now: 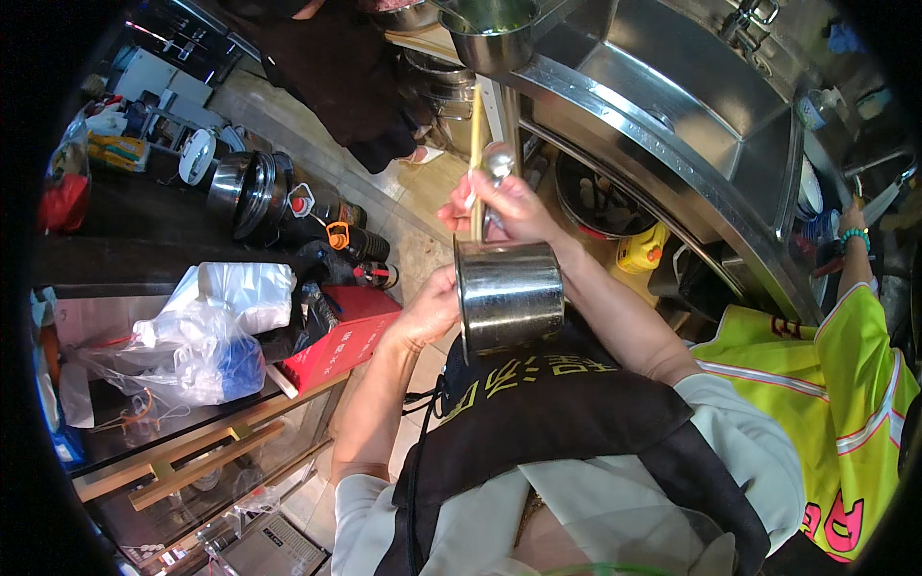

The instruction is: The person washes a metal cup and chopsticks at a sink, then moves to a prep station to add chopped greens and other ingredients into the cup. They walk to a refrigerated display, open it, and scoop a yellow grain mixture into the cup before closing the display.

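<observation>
My left hand grips the rim of a stainless steel pot, and some of its fingers are hidden by the rim. The pot lies tilted on its side in front of my dark apron, with its rim toward the left. Its inside is out of sight. Just beyond it, my right hand holds light-coloured chopsticks together with a metal spoon. The chopsticks point away from me, and their lower ends pass behind the rim.
A steel sink curves along the right, near a person in a yellow vest. Another person in dark clothes stands ahead. A metal pot with green contents sits at the sink's end. To the left are a red box and plastic bags.
</observation>
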A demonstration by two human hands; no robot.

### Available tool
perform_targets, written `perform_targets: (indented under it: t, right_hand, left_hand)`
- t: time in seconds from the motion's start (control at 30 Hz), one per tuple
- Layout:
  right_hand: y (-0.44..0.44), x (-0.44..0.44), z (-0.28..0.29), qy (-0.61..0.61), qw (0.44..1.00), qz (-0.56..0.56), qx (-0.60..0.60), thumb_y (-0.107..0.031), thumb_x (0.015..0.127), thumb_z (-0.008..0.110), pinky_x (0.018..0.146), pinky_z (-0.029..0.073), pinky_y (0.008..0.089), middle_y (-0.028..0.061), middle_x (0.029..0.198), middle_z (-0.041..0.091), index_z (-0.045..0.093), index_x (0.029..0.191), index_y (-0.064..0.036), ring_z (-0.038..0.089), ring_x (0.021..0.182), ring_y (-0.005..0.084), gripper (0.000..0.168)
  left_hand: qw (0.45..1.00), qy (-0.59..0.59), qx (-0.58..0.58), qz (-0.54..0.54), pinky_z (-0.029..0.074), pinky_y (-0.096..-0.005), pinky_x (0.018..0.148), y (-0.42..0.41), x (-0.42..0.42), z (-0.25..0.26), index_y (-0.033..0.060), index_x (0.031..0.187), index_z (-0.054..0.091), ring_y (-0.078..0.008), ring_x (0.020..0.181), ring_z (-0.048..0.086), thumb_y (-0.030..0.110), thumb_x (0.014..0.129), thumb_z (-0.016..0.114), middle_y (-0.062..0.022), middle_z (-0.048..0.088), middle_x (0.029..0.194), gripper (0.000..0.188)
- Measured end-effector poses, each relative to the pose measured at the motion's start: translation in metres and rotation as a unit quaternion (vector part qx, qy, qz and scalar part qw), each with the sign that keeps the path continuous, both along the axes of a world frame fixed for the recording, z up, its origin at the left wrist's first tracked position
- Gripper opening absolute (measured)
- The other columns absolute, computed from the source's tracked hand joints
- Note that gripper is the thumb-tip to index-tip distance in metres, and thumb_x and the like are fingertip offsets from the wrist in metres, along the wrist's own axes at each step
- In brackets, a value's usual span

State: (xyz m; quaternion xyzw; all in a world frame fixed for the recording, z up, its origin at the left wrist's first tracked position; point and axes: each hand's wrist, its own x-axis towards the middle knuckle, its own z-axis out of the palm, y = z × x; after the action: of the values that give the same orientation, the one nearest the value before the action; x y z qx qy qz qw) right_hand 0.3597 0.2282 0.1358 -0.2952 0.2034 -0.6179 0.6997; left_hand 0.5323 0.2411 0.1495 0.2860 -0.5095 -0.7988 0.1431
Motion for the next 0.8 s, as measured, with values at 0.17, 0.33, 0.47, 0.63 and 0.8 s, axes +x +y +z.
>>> perform_targets:
  t: [0.17,0.33,0.47,0.63,0.8]
  right_hand:
    - [-0.016,-0.044,0.013,0.002,0.993,-0.12,0.008,-0.031,0.093,0.04,0.042,0.039,0.0197,0.0016,0.072,0.05,0.051,0.088,-0.007,0.044,0.048,0.0057,0.027]
    - [-0.01,-0.022,-0.002,0.216,0.97,0.024,0.107,-0.032,0.093,0.041,0.037,0.028,0.0163,-0.0014,0.072,0.048,0.05,0.092,-0.007,0.034,0.043,0.0026,0.027]
    - [-0.01,0.036,0.007,0.129,0.974,0.157,0.099,-0.024,0.09,0.047,0.049,0.038,0.0188,0.0006,0.08,0.052,0.052,0.098,-0.002,0.045,0.062,0.0055,0.024]
    - [-0.008,0.072,-0.008,0.18,0.978,0.098,-0.028,-0.015,0.084,0.055,0.053,0.044,0.0222,0.0027,0.079,0.056,0.055,0.095,-0.002,0.052,0.065,0.0093,0.017]
    - [-0.019,0.096,-0.018,0.23,0.942,0.198,0.146,-0.006,0.084,0.047,0.034,0.037,0.0222,0.0059,0.055,0.052,0.055,0.072,-0.002,0.048,0.042,0.0105,0.015]
  left_hand:
    - [0.999,-0.031,-0.04,-0.004,0.042,-0.0239,0.079,-0.008,0.041,-0.039,-0.0011,0.109,0.054,-0.0087,0.092,0.05,0.012,0.086,0.053,-0.0019,0.058,0.101,0.026]
    - [0.942,0.175,0.252,0.139,0.044,-0.0351,0.088,-0.028,0.059,0.005,0.0,0.119,0.046,-0.0217,0.101,0.053,0.017,0.086,0.044,-0.0133,0.054,0.112,0.037]
    - [0.918,0.28,0.236,0.153,0.045,-0.0373,0.089,-0.041,0.08,-0.023,0.0009,0.121,0.045,-0.0235,0.102,0.054,0.02,0.088,0.045,-0.0159,0.052,0.117,0.038]
    - [0.942,0.179,0.132,0.253,0.045,-0.0352,0.089,-0.047,0.079,-0.039,0.0009,0.119,0.047,-0.0218,0.102,0.055,0.016,0.087,0.049,-0.0131,0.054,0.116,0.035]
    - [0.921,0.101,0.11,0.36,0.046,-0.0325,0.086,-0.051,0.088,-0.035,-0.0002,0.114,0.05,-0.0194,0.099,0.055,-0.006,0.079,0.056,-0.0099,0.056,0.111,0.035]
